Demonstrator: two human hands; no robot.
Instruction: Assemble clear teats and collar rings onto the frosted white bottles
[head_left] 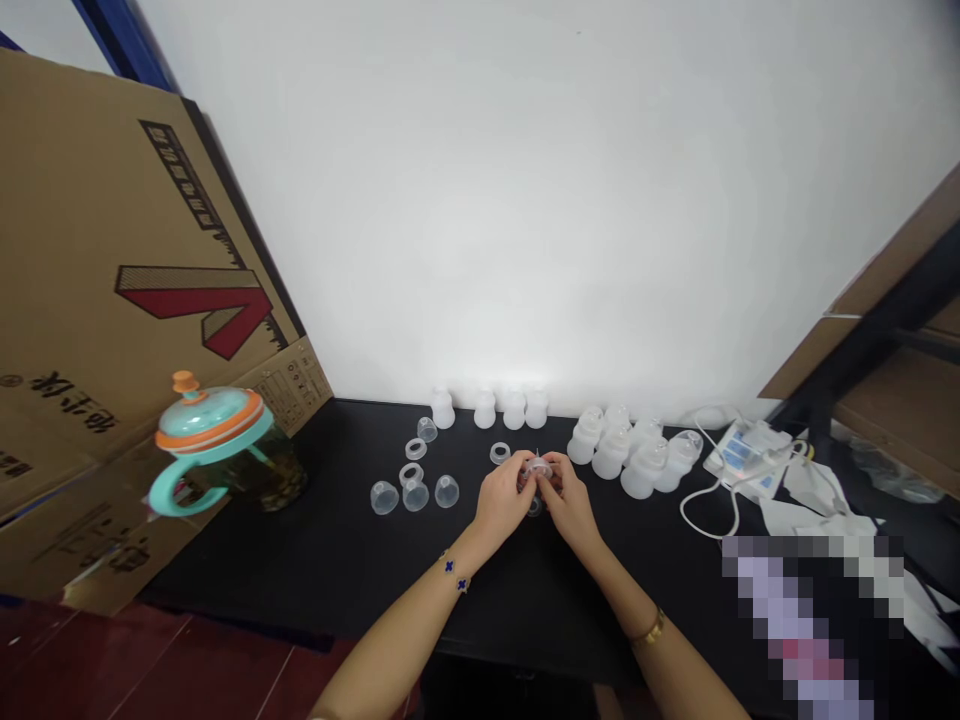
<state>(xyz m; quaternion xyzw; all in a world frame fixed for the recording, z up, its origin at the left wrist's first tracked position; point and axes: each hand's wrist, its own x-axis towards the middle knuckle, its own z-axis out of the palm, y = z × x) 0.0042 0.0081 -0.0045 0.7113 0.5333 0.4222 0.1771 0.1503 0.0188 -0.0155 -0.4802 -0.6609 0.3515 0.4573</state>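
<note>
Close together above the black table (330, 560), my left hand (506, 495) and my right hand (571, 503) pinch one small translucent baby bottle nipple (538, 466) between thumbs and fingers. It seems to have a ring round it, but the fingers cover most of it. Just below the hands a small round clear piece (534, 507) lies partly hidden on the table. A white collar ring (500, 454) rests beyond my left hand. Two more rings (415, 449) and several clear dome caps (384, 497) lie to the left.
Several white bottles (484, 408) without caps stand along the wall. To the right is a group of capped bottles (611, 452). A white device with a cable (750, 455) and crumpled paper lie farther right. A large jug (225, 450) and a cardboard box (112, 250) occupy the left.
</note>
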